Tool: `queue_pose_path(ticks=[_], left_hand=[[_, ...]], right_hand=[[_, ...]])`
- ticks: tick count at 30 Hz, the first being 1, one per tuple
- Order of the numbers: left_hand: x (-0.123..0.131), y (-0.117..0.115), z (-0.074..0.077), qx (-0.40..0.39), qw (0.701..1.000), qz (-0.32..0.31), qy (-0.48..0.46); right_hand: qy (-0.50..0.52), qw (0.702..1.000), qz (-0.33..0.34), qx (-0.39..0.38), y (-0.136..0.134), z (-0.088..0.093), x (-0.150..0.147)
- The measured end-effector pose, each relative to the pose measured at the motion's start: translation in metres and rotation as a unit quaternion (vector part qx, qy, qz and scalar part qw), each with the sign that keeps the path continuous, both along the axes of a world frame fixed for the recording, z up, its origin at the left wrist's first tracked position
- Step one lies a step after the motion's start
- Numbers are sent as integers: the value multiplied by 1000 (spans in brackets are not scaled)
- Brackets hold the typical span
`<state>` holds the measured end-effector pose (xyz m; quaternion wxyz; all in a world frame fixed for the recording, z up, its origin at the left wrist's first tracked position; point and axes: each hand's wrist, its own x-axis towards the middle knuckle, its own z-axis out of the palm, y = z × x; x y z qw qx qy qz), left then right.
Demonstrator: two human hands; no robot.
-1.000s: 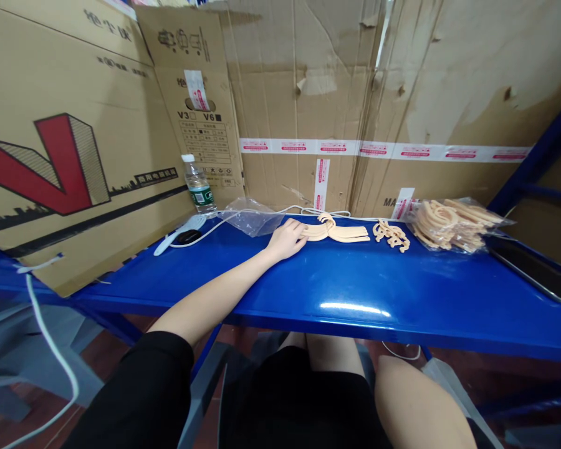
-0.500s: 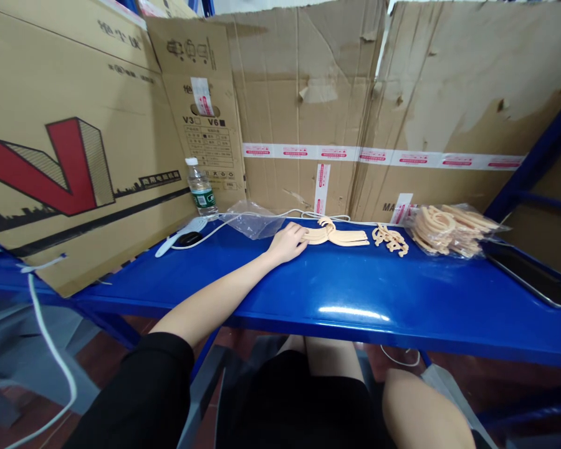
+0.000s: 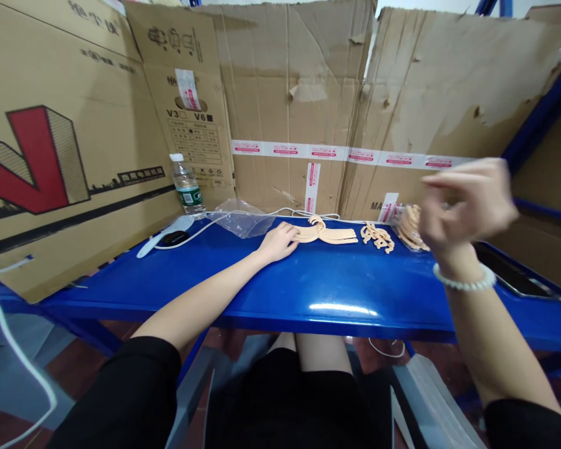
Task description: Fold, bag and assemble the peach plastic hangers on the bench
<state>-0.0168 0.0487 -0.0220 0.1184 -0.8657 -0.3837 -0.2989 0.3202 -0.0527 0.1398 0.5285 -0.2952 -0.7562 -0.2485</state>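
My left hand [image 3: 277, 242] rests on the blue shelf [image 3: 308, 287], its curled fingers touching the left end of a stack of beige plastic hanger-shaped pieces [image 3: 330, 232]. A small loose pile of beige hooks [image 3: 378, 236] lies just to the right of that stack. My right hand [image 3: 467, 206] is raised in the air above the shelf's right part, blurred by motion, with fingers loosely bent and a bead bracelet on the wrist. It partly hides a clear bag of more beige pieces [image 3: 407, 226].
Cardboard boxes [image 3: 303, 106] wall in the back and left. A water bottle [image 3: 186, 185], a white cable with a dark puck [image 3: 174, 237] and an empty clear bag [image 3: 243, 216] sit at the back left. A dark tablet [image 3: 509, 274] lies at the right.
My right hand has risen into view from below on the right. The left hand stays on the stack; the camera has shifted slightly.
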Motion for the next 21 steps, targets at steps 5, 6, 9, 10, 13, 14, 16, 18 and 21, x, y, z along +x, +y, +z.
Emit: queue_pose_path(ticks=[5,6,9,10,13,14,16,18,21], left_hand=[[0,0,0,0,1000,-7,6],[0,1,0,0,1000,-9,7],[-1,2,-1,-3,1000,-6,9],[-1,3,-2,-4,1000,-3,9],[-1,5,-4,-13,1000,3,13],[-1,5,-4,-17,1000,4,14],[-2,6,-4,-23,1000,5,16],[-2,6,-4,-29,999,8,17],[-3,5,-3,-36,999,13,16]], right_hand=[[-191,949,-117,-223,69,-47,24],[-231,927,-148,-256,82,-61,31],[-311,890,-178,-282,105,-96,45],[-333,882,-181,-281,109,-104,46],[-375,863,-194,-278,112,-117,43],[-380,859,-199,-278,113,-120,41],[-381,859,-204,-275,113,-123,38],[-378,861,-205,-271,113,-125,37],[-373,865,-204,-268,113,-126,36]])
